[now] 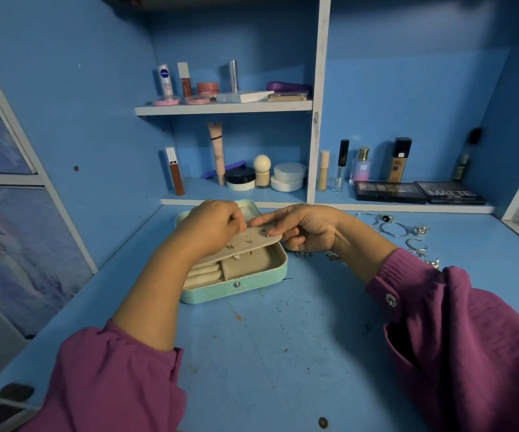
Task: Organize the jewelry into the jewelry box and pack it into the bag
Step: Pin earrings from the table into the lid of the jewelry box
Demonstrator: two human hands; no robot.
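Jewelry box (pixel 236 285): mint green, open, near the middle of the blue desk (pixel 283 353); lid lying flat behind.
Earring panel (pixel 245 243): beige flap, lifted and tilted over the box's compartments; small studs pushed through, posts showing underneath.
Left hand (pixel 211 226): fingers curled at the panel's top edge, seemingly pinching a small stud; exact item too small to tell.
Right hand (pixel 301 227): fingers narrow, holding the panel's right end, thumb on top.
Loose jewelry (pixel 392 229): hoops, rings and silver pieces scattered on the desk right of the box, apart from it.
Bag: not in view.
Risk, dropped stud: likely if the left pinch loosens; small piece liable to fall among the compartments or roll off onto the desk.
Risk, panel slip: tilt plus one-ended hold; studs already seated liable to shake out.
Risk, sleeve (pixel 407 275): right cuff close to the silver pieces; possible snag or sweep off the desk.
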